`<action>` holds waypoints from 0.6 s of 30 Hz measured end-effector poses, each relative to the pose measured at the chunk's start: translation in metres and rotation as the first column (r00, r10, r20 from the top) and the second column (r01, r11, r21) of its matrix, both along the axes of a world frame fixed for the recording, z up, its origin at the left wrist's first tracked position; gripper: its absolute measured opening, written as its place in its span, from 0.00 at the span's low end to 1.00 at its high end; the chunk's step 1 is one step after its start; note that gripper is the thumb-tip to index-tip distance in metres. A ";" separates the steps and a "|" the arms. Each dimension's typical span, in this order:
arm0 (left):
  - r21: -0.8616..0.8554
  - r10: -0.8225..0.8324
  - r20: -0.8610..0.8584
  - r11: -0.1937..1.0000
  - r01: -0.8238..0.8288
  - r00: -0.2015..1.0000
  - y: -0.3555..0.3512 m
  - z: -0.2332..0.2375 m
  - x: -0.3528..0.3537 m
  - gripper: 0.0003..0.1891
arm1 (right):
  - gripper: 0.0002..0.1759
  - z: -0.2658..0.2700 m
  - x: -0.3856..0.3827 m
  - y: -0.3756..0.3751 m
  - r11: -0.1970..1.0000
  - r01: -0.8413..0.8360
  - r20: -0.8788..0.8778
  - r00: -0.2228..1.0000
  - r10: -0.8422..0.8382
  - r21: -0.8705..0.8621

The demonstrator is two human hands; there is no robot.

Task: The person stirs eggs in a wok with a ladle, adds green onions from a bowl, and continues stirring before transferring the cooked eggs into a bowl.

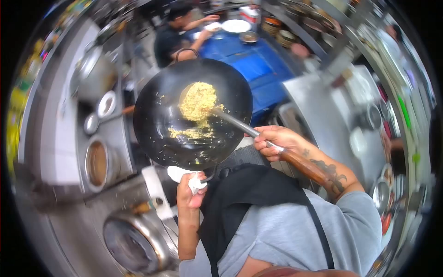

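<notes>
A large black wok [152,120] is in front of me, lifted and held by its near loop handle [210,175]. My left hand [190,190] grips that handle through a folded white cloth [179,173]. My right hand [276,141] is wrapped round the metal shaft of a long ladle [237,123] with a wooden handle end [307,166]. Heaped in the ladle's bowl, over the wok, is yellow crumbly food [199,99] that looks like fried rice. More of this food lies loose on the wok's surface, with small bits scattered about. The food mostly covers the ladle's bowl.
A person [173,39] sits by a blue table [270,99] holding a white plate [236,26]. Left are a pot of brown liquid [98,164] and a large metal pot [131,242]. A steel counter [314,99] stands right, with a hand [392,144] beyond it.
</notes>
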State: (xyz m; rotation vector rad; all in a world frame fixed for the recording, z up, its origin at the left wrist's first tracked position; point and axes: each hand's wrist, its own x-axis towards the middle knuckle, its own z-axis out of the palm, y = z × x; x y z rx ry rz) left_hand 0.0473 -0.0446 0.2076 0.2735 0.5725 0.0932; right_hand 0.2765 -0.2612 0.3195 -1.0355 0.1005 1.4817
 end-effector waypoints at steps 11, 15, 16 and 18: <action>0.033 -0.518 0.074 0.855 0.517 0.852 0.099 0.010 -0.027 0.07 | 0.14 0.031 -0.176 0.000 0.776 0.562 -0.202 0.827 -0.525 0.286; 0.051 -0.626 0.003 0.779 0.625 0.780 0.088 0.017 0.010 0.07 | 0.17 0.055 -0.194 -0.032 0.541 0.772 -0.359 0.635 -0.684 0.333; 0.023 -0.652 0.055 0.758 0.651 0.757 0.089 0.016 0.008 0.07 | 0.17 0.061 -0.206 -0.037 0.505 0.789 -0.339 0.609 -0.717 0.350; 0.016 -0.691 0.060 0.722 0.692 0.720 0.084 0.015 0.008 0.07 | 0.16 0.072 -0.225 -0.062 0.429 0.822 -0.256 0.536 -0.804 0.374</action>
